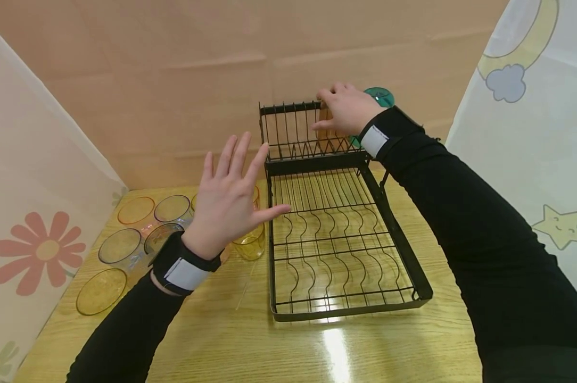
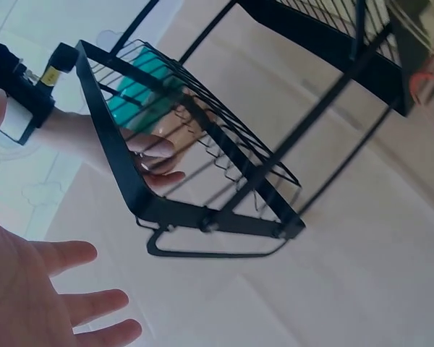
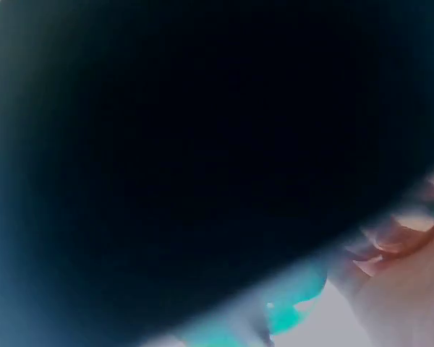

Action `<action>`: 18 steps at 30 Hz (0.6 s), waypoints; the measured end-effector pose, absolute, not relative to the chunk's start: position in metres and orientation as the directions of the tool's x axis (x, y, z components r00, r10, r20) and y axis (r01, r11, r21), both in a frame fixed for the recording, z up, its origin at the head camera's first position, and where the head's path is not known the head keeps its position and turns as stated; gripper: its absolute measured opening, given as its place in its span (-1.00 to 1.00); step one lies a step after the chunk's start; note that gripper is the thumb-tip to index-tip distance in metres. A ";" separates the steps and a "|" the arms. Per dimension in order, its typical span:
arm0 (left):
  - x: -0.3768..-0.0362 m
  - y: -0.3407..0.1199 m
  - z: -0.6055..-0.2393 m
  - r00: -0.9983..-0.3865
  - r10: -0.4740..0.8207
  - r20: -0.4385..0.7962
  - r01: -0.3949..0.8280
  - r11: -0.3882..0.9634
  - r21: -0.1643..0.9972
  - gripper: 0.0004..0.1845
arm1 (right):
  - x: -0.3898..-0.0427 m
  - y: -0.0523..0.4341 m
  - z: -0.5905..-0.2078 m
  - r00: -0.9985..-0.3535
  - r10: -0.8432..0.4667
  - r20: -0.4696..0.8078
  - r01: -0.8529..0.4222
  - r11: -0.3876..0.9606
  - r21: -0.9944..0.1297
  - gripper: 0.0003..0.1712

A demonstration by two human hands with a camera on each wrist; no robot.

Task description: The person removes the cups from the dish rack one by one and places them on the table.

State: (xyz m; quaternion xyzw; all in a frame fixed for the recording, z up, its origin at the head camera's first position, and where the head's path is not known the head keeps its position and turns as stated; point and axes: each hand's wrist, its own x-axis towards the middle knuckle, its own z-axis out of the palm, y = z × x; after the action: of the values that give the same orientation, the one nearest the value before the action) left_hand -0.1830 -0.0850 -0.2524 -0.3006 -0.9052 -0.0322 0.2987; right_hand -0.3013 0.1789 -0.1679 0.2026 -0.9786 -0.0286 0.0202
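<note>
While the right hand [image 1: 346, 109] reaches to twelve o'clock over the upper tier of the black wire dish rack [image 1: 338, 234], its fingers curl round an amber tumbler [image 1: 328, 135] that stands among the upright wires there. A teal cup [image 1: 381, 97] shows just behind that hand, at about one o'clock from it; whether the hand touches it I cannot tell. The right wrist view is almost wholly dark and blurred, showing only fingertips and a patch of teal.

Judging by its see-through amber wall, the tumbler is thin plastic: light, fairly stiff, smooth enough to slip if pinched by the rim alone. A grip round the side wall, thumb against fingers, should hold it best. It looks unlikely to shatter, but it could tip or catch between the wires if tilted.

The left hand [image 1: 231, 199] hovers with fingers spread wide, holding nothing, at nine o'clock from the rack's lower tier and above a yellow tumbler [image 1: 250, 242] on the bench [image 1: 221, 340]. More tumblers sit in a cluster at eight o'clock from that hand: orange [image 1: 136, 211], clear [image 1: 172, 208], grey [image 1: 120, 246] and yellow [image 1: 100, 291], all with open mouths up.

From the left wrist view, the right hand's fingers [image 2: 159, 155] show through the rack's wires beside the teal shape.
</note>
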 end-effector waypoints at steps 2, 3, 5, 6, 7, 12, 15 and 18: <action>-0.184 -0.078 -0.251 -0.652 0.531 0.542 0.564 0.817 -0.123 0.18 | -0.302 0.180 -0.169 -0.913 -0.404 0.045 -0.401 0.914 0.064 -0.24; -0.184 -0.075 -0.251 -0.654 0.535 0.534 0.563 0.816 -0.128 0.18 | -0.303 0.180 -0.170 -0.911 -0.408 0.053 -0.405 0.912 0.063 -0.28; -0.185 -0.068 -0.250 -0.653 0.544 0.527 0.568 0.812 -0.133 0.17 | -0.304 0.181 -0.172 -0.909 -0.412 0.069 -0.408 0.911 0.065 -0.35; -0.186 -0.066 -0.250 -0.654 0.547 0.523 0.569 0.811 -0.137 0.17 | -0.304 0.181 -0.172 -0.908 -0.413 0.076 -0.408 0.910 0.066 -0.38; -0.186 -0.063 -0.250 -0.654 0.550 0.520 0.571 0.809 -0.138 0.17 | -0.305 0.182 -0.173 -0.906 -0.415 0.085 -0.410 0.909 0.069 -0.40; -0.188 -0.052 -0.251 -0.659 0.550 0.514 0.577 0.807 -0.124 0.17 | -0.304 0.183 -0.170 -0.898 -0.417 0.139 -0.413 0.909 0.060 -0.46; -0.189 -0.046 -0.251 -0.653 0.553 0.518 0.587 0.801 -0.116 0.17 | -0.303 0.184 -0.162 -0.895 -0.403 0.193 -0.404 0.914 0.032 -0.45; -0.189 -0.041 -0.251 -0.653 0.561 0.508 0.594 0.796 -0.116 0.16 | -0.299 0.184 -0.152 -0.891 -0.374 0.256 -0.392 0.920 -0.020 -0.42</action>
State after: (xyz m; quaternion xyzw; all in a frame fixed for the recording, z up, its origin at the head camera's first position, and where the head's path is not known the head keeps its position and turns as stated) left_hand -0.1893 -0.0407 -0.2513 -0.3179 -0.9087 -0.0303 0.2689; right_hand -0.2995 0.1837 -0.1515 0.1971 -0.9718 0.0358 0.1246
